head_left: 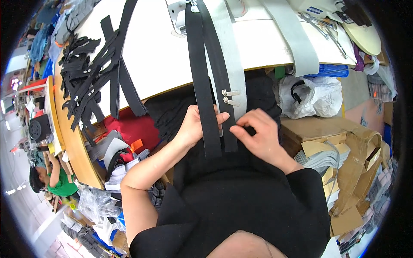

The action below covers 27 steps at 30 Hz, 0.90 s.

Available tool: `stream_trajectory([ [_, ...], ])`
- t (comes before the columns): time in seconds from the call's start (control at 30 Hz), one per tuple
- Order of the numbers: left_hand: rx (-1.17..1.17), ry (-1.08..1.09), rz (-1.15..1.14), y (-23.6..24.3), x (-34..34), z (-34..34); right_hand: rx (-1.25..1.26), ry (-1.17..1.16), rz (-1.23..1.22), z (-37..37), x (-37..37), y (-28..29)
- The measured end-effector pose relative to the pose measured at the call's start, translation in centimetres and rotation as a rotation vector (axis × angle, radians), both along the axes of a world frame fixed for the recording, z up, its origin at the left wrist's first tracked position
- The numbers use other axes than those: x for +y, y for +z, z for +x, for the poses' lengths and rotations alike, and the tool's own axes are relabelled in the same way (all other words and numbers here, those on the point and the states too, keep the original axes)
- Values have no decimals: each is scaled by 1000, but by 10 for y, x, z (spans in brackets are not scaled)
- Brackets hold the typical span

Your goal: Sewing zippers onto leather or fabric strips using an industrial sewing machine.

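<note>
Two long black zipper tapes (198,64) run down from a metal fitting (176,13) on the white worktable (262,43), over a pale grey strip (236,77), to my lap. Two silver zipper pulls (230,96) lie beside the right tape. My left hand (198,122) is closed on the black tapes, its thumb across between them. My right hand (258,133) has its fingers curled beside the right tape's edge; whether it pinches anything is unclear.
A heap of black zipper pieces (90,73) lies on the table's left, scissors and tools (327,34) at back right. Red fabric (131,124) is below left, a white plastic bag (309,99) and cardboard box (348,180) at right. Another person (58,180) in green works far left.
</note>
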<state>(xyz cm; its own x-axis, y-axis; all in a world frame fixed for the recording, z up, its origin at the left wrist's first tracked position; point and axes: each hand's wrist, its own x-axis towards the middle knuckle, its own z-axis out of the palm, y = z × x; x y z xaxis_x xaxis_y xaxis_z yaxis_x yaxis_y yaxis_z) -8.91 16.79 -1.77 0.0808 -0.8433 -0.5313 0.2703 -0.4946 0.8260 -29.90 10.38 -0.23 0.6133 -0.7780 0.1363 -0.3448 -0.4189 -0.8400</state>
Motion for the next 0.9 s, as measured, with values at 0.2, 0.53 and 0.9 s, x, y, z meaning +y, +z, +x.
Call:
stream_trajectory([
  [0.2,31,8,13,3,-1,-5,-33,17,362,1,24,-2],
  [0.53,86,22,-19,2,2,-5,53,106,260,2,19,6],
  [0.9,114,27,71,5,-1,-8,8,47,242,-1,23,-3],
])
